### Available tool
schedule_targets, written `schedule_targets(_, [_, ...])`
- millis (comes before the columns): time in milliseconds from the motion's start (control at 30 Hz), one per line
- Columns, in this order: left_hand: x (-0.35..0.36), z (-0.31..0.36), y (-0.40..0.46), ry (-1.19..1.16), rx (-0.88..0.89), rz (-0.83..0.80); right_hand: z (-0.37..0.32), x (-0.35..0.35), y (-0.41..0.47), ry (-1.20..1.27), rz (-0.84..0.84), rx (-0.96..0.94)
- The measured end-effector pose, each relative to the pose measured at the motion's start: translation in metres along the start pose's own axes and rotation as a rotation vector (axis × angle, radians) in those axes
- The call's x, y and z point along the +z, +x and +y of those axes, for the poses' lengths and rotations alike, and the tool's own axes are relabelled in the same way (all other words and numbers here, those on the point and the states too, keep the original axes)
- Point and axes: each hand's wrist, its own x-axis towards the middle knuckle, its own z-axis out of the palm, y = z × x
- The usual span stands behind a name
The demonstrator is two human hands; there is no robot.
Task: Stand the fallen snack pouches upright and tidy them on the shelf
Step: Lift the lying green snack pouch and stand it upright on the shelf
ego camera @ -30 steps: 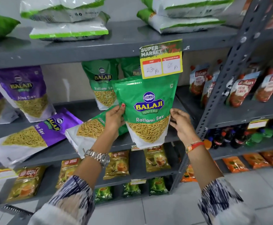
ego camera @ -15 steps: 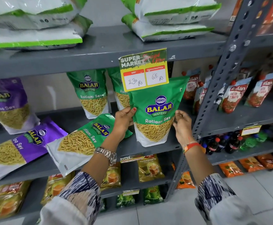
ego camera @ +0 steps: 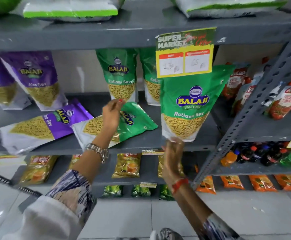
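A green Ratlami Sev pouch [ego camera: 189,104] stands upright at the front of the grey middle shelf [ego camera: 158,144], just under the price tag. My right hand [ego camera: 173,156] is below it, fingers straight, with the fingertips touching its bottom edge. A second green pouch [ego camera: 137,122] lies fallen on the shelf to the left. My left hand [ego camera: 111,116] hovers over it with fingers apart and holds nothing. A purple Aloo Sev pouch [ego camera: 42,127] lies fallen further left. Two green pouches [ego camera: 120,75] stand at the back.
Purple pouches [ego camera: 33,78] lean upright at the back left. A yellow price tag [ego camera: 184,52] hangs from the upper shelf. A slotted steel upright [ego camera: 255,104] bounds the shelf on the right, with ketchup pouches [ego camera: 286,101] beyond. Smaller packets fill the lower shelves.
My left hand let go of the upright green pouch and moved left over the fallen one. My right hand slid from the pouch's side down to its bottom edge.
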Motion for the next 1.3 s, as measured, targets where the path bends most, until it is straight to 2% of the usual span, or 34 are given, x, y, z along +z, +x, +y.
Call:
schedule_targets(100, [-0.029,-0.002,0.015,0.184,0.007,0.097,0.017,0.041,-0.024,0.035,-0.235,0.344])
schedule_targets(200, [-0.057,-0.017,0.041,0.391,-0.004,0.071,0.018,0.077,-0.027,0.129,-0.290,0.521])
schedule_targets(400, [-0.088,-0.060,0.089,0.661,-0.089,-0.201,0.028,0.116,-0.033,0.141,-0.181,0.609])
schedule_targets(500, [-0.088,-0.057,0.098,0.673,-0.110,-0.339,0.031,0.129,-0.040,0.156,-0.103,0.607])
schedule_targets(633, [-0.090,-0.059,0.116,0.753,-0.097,-0.437,0.039,0.139,-0.042,0.197,0.011,0.596])
schedule_targets(767, [-0.094,-0.064,0.123,0.735,-0.101,-0.430,0.046,0.143,-0.044,0.219,0.067,0.569])
schedule_targets(867, [-0.101,-0.066,0.117,0.704,-0.084,-0.406,0.043,0.142,-0.048,0.249,-0.005,0.459])
schedule_targets(1000, [-0.121,-0.069,0.097,0.423,-0.198,-0.272,0.034,0.132,-0.053,0.196,-0.031,0.374])
schedule_targets(1100, [-0.137,-0.063,0.076,0.221,-0.312,-0.259,0.019,0.122,-0.057,0.177,-0.038,0.314])
schedule_targets(1300, [-0.159,-0.058,0.018,0.023,-0.267,-0.218,-0.022,0.093,-0.083,0.161,-0.164,0.156])
